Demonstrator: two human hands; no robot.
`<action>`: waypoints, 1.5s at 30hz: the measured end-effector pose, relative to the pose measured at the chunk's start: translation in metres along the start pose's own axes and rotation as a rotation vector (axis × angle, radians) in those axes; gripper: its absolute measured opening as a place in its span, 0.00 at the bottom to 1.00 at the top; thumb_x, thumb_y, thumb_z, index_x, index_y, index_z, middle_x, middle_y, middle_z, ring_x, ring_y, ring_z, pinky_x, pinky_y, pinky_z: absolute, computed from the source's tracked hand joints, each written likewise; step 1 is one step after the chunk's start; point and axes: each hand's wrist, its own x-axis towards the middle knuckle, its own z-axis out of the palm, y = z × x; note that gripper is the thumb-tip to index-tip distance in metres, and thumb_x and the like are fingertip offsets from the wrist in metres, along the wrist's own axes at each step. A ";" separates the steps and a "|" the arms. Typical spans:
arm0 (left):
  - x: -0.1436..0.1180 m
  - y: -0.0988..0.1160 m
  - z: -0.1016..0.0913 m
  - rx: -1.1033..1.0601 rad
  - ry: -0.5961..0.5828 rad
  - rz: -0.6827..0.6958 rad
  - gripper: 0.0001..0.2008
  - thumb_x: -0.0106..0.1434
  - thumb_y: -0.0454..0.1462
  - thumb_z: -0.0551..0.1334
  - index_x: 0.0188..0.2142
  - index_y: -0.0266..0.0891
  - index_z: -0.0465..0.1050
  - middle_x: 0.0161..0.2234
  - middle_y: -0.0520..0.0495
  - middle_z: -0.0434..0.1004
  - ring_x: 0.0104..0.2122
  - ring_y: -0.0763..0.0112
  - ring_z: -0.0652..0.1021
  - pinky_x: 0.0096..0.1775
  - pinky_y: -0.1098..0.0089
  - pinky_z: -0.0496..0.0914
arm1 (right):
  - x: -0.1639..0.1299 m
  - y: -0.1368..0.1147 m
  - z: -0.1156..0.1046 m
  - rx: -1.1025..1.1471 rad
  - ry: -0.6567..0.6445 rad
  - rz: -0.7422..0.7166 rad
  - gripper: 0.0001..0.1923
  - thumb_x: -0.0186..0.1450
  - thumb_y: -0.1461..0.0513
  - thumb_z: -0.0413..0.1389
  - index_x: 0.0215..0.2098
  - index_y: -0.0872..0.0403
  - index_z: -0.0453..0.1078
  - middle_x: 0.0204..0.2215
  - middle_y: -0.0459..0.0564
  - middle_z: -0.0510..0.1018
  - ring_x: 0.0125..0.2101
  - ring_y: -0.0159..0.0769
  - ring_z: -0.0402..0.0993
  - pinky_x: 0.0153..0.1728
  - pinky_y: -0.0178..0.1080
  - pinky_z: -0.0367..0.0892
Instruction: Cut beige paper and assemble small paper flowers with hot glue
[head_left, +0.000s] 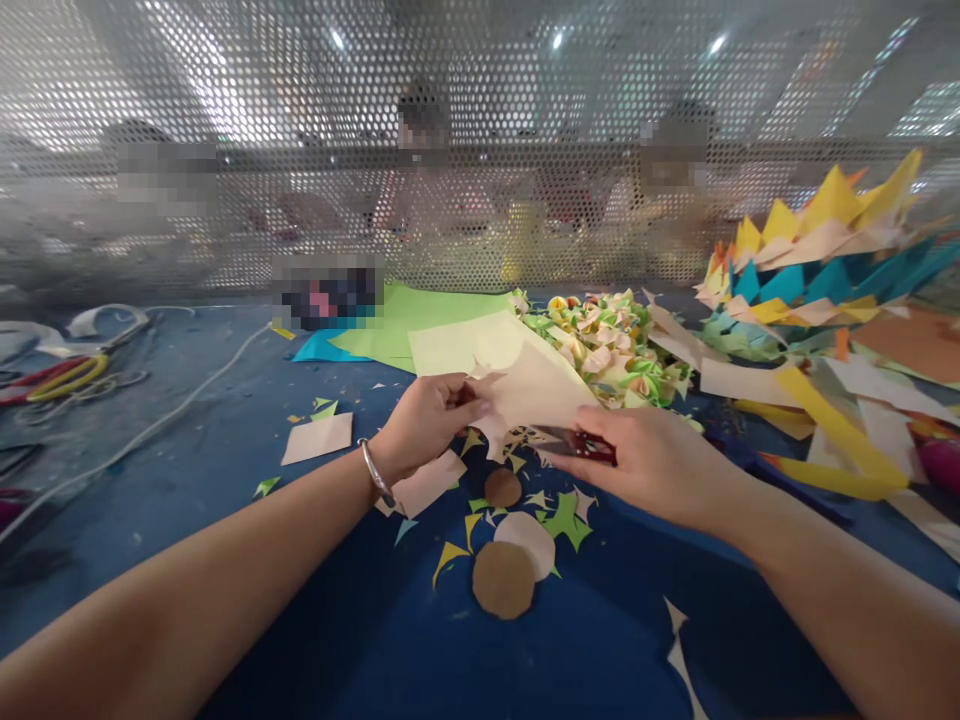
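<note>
My left hand, with a silver bangle on its wrist, pinches a cream paper sheet at its left edge and holds it above the blue table. My right hand grips small red-handled scissors whose blades meet the sheet's lower edge. Below the hands lie cut paper discs: a small brown disc, a white disc and a larger brown disc, among green, yellow and white offcuts.
A pile of paper flowers sits behind the sheet. Green paper lies at the back. Stacked coloured paper fills the right. A white cable and other scissors lie left. A perforated screen stands behind, with people beyond it.
</note>
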 end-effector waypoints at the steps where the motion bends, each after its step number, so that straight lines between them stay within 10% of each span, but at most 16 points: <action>1: -0.001 0.000 0.000 -0.059 0.005 -0.021 0.07 0.58 0.40 0.63 0.29 0.39 0.75 0.27 0.48 0.76 0.27 0.71 0.73 0.31 0.69 0.66 | 0.000 0.001 -0.001 0.059 0.065 0.020 0.17 0.66 0.49 0.53 0.28 0.52 0.64 0.20 0.43 0.71 0.20 0.30 0.66 0.22 0.32 0.55; 8: -0.004 0.001 -0.001 -0.176 -0.017 -0.007 0.05 0.57 0.39 0.64 0.29 0.40 0.75 0.30 0.47 0.78 0.30 0.69 0.76 0.35 0.68 0.70 | 0.005 0.017 0.000 0.216 0.387 0.126 0.15 0.66 0.50 0.54 0.35 0.53 0.66 0.22 0.45 0.73 0.21 0.31 0.67 0.23 0.32 0.61; 25: 0.001 0.002 -0.012 -0.323 0.100 -0.139 0.11 0.63 0.43 0.60 0.28 0.40 0.73 0.35 0.44 0.80 0.29 0.72 0.76 0.28 0.72 0.66 | 0.008 0.021 -0.001 0.338 0.252 0.096 0.10 0.67 0.56 0.51 0.31 0.52 0.62 0.21 0.42 0.66 0.21 0.30 0.61 0.23 0.33 0.56; 40: 0.010 0.000 -0.027 -0.567 0.684 -0.174 0.05 0.59 0.37 0.60 0.28 0.40 0.68 0.31 0.49 0.74 0.23 0.77 0.71 0.22 0.74 0.62 | 0.010 0.023 0.001 0.358 0.237 0.066 0.11 0.68 0.56 0.50 0.29 0.52 0.60 0.22 0.42 0.64 0.21 0.29 0.59 0.22 0.32 0.55; 45: 0.002 0.010 -0.017 -0.654 0.463 -0.316 0.09 0.61 0.40 0.61 0.40 0.38 0.70 0.39 0.44 0.78 0.25 0.75 0.73 0.23 0.73 0.64 | 0.009 0.023 0.001 0.436 0.298 0.079 0.10 0.68 0.55 0.51 0.33 0.52 0.64 0.21 0.42 0.63 0.22 0.29 0.61 0.23 0.33 0.57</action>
